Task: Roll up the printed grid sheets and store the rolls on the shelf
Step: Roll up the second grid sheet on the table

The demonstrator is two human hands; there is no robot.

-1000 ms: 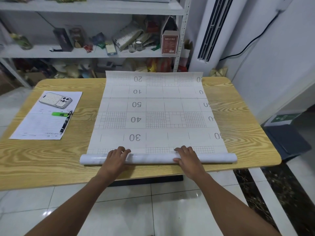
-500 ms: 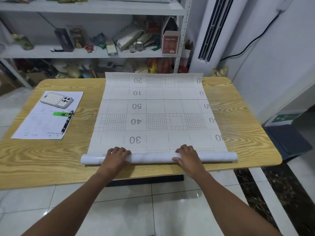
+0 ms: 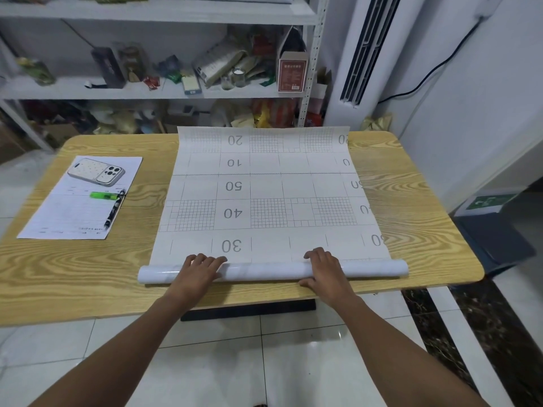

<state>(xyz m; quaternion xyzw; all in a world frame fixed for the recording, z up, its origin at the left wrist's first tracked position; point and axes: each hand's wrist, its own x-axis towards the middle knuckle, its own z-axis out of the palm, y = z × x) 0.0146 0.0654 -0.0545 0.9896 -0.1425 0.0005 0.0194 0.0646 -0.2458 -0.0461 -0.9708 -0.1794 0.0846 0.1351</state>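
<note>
A white printed grid sheet (image 3: 264, 186) with numbers 20, 10, 50, 40, 30 lies spread across the wooden table (image 3: 411, 207). Its near end is wound into a glossy roll (image 3: 264, 271) that runs left to right near the table's front edge. My left hand (image 3: 198, 273) lies over the roll left of centre, fingers draped across the top. My right hand (image 3: 324, 270) lies over it right of centre, fingers on top and thumb on the near side. A metal shelf (image 3: 158, 92) stands behind the table.
On the table's left lies a paper form (image 3: 67, 212) with a phone (image 3: 95, 171), a green highlighter (image 3: 104, 195) and a pen (image 3: 114, 211) on it. The shelf is crowded with boxes and packets. A standing air conditioner (image 3: 361, 54) and a wall are at right.
The roll has advanced away from me over the sheet, covering the grid strip below the 30 row. Both hands moved forward with it.
</note>
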